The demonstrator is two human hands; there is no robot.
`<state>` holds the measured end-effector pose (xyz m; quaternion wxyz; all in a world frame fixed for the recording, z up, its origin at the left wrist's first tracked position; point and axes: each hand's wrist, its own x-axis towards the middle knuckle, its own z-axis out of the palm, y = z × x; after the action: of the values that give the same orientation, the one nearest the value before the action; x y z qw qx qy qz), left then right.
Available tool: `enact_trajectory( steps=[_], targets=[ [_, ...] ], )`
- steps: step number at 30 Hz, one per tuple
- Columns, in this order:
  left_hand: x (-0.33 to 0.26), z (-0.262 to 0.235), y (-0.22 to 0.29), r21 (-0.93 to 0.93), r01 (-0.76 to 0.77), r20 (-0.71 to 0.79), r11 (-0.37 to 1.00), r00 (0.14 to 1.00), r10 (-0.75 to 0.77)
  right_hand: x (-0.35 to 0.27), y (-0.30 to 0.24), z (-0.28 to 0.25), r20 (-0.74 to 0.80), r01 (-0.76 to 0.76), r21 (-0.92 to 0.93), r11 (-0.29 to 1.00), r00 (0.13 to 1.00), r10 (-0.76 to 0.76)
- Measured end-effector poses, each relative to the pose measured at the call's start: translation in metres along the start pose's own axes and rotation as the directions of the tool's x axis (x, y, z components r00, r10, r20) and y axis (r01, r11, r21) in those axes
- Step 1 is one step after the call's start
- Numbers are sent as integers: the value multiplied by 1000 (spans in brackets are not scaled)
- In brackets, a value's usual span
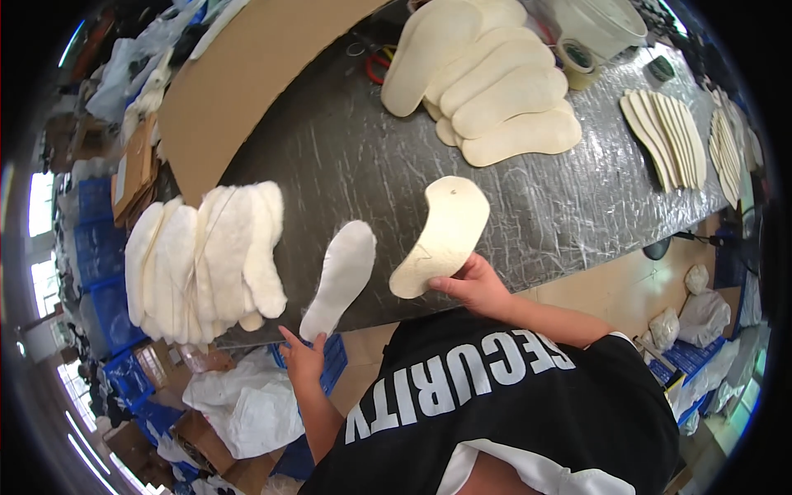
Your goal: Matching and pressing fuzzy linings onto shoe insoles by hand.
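My right hand (pixel 480 290) grips a cream insole (pixel 450 227) near its heel, thumb on top, above the near part of the table. The insole has a small dark spot toward its wide end. To its left is a white insole (pixel 345 262) with a greyish face, its narrow heel at the table's near edge. My left hand (pixel 304 360) has that heel at its thumb, with a finger extended to the side; the fingers beneath are hidden. Fluffy white insoles (pixel 210 260) stand in an overlapping row left of my left hand.
On the dark, film-covered table (pixel 330 157) lie a pile of cream insoles (pixel 503 91), a row of thin insoles (pixel 664 140), red-handled scissors (pixel 378 64) and tape rolls (pixel 579 62). A cardboard sheet (pixel 239 82) covers the far left. White bags (pixel 247 404) sit below the near edge.
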<state>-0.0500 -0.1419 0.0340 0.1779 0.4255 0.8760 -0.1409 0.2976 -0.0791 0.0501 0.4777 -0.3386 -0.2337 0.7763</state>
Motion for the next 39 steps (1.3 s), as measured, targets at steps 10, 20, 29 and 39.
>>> enact_trajectory(
  steps=[10, 20, 29, 39],
  targets=[
    [-34, -74, 102, -916, -350, -122, 195, 707, 697, 23, 35, 48, 494, 522, -694, 496, 846, -200],
    [-52, -89, 85, -625, -564, -77, 540, 733, 676, 39, 59, 98, 602, 512, -502, 697, 785, -143],
    [-45, -117, 64, -467, -494, 226, 733, 735, 639, 50, 97, 114, 687, 556, -411, 723, 710, -155],
    [-13, -135, 15, -825, -404, -127, 394, 813, 568, 76, 79, 53, 319, 303, -787, 538, 946, -67]
  ],
)
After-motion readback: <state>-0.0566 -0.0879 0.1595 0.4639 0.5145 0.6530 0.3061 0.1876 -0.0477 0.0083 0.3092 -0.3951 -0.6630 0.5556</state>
